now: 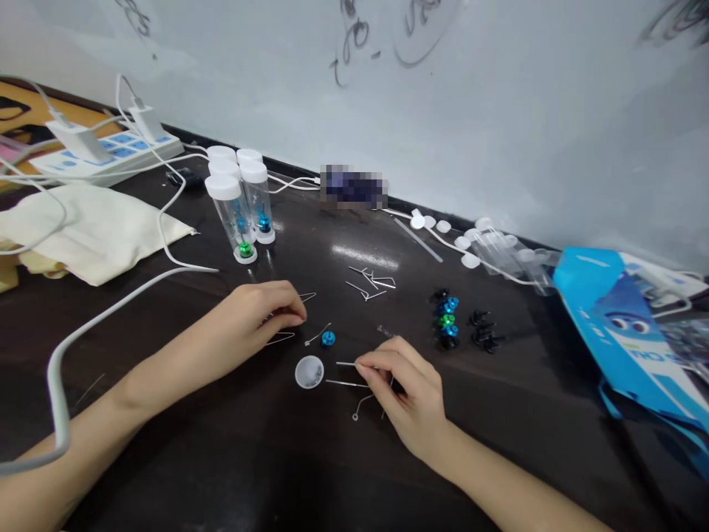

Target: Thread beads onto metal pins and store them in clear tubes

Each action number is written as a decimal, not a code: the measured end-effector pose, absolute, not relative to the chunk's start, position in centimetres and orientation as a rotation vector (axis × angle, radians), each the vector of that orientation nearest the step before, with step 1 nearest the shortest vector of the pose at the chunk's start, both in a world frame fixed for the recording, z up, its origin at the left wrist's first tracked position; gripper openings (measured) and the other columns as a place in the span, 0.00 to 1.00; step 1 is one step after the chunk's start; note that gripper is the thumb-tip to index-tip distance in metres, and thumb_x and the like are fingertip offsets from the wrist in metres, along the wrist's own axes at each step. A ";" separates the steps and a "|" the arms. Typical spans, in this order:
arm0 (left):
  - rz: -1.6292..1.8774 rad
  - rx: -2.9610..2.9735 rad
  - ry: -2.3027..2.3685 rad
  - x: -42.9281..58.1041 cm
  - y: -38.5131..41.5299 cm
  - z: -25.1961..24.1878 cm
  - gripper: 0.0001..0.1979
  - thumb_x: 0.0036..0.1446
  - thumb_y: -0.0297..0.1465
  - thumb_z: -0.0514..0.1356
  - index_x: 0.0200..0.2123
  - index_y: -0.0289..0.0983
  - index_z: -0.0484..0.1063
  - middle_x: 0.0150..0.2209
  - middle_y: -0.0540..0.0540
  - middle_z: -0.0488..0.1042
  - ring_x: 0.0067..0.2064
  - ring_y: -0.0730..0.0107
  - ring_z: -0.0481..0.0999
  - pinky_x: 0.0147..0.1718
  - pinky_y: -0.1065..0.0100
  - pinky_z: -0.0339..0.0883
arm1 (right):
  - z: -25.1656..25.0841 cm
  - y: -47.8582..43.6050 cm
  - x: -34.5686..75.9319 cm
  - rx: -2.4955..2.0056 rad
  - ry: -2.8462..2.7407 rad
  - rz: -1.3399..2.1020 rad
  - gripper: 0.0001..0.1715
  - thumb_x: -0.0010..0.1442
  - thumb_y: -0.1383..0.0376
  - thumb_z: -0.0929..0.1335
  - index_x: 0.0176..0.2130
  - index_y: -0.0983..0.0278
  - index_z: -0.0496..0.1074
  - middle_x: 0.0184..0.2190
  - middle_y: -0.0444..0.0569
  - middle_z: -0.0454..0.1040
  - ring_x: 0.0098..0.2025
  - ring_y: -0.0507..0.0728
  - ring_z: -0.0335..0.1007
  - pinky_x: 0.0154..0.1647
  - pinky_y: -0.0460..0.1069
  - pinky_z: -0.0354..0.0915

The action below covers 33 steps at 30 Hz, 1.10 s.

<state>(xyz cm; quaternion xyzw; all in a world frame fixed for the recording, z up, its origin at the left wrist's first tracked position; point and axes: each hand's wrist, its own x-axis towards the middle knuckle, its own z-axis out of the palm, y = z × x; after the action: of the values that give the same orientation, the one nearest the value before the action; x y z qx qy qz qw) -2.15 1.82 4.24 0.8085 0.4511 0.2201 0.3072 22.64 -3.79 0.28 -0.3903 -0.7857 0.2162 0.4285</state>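
My left hand [263,318] is closed, thumb against forefinger, low over bent thin wires [283,338]. Whatever its fingertips hold is hidden. My right hand [407,380] pinches the end of a thin metal rod [346,363]. Just below lie a second rod [346,383] and a wire with a ringed end [355,417], partly covered by that hand. Between the hands sit a small blue disc-shaped part [329,338] and a white cap [309,372] with tiny pieces inside. Beside the blue part rests a short pin [317,335].
Capped clear tubes [255,196] stand at the back left, near a power strip [119,151] and a cream cloth [100,229]. Bent wire pieces [368,284], coloured small parts [447,320], black parts [485,332] and a blue bag [620,318] lie rightward. A white cable [58,369] crosses my left forearm.
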 end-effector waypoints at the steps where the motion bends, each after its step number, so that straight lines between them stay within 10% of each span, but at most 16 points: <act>1: 0.586 2.146 1.245 -2.4 1.2 4.2 0.08 0.62 0.30 0.55 0.34 0.39 0.73 0.34 0.50 0.75 0.36 0.67 0.75 0.37 0.67 0.67 | 0.3 -3.8 22.6 -0.983 -1.956 0.534 0.07 0.62 0.75 0.68 0.39 0.65 0.74 0.29 0.45 0.68 0.30 0.51 0.65 0.29 0.47 0.61; 12: 0.592 2.101 1.477 -0.5 -4.6 0.2 0.24 0.47 0.36 0.69 0.48 0.41 0.69 0.45 0.46 0.71 0.47 0.55 0.71 0.45 0.56 0.68 | -0.2 -3.8 22.7 -0.951 -2.073 0.453 0.09 0.61 0.75 0.69 0.41 0.64 0.75 0.26 0.44 0.66 0.26 0.50 0.63 0.25 0.46 0.61; 33: 0.677 1.969 1.130 0.3 -6.7 0.1 0.16 0.58 0.20 0.56 0.46 0.44 0.64 0.46 0.48 0.71 0.47 0.65 0.73 0.45 0.65 0.69 | -0.7 -5.1 22.4 -0.799 -2.405 0.190 0.10 0.64 0.72 0.65 0.41 0.63 0.74 0.25 0.44 0.67 0.26 0.51 0.61 0.28 0.48 0.57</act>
<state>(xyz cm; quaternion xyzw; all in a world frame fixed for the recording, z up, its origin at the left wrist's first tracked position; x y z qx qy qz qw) 0.26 -6.69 0.06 0.7699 0.4417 0.2647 0.3770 22.44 -5.14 -0.66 -0.3002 -0.9040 0.0714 0.2959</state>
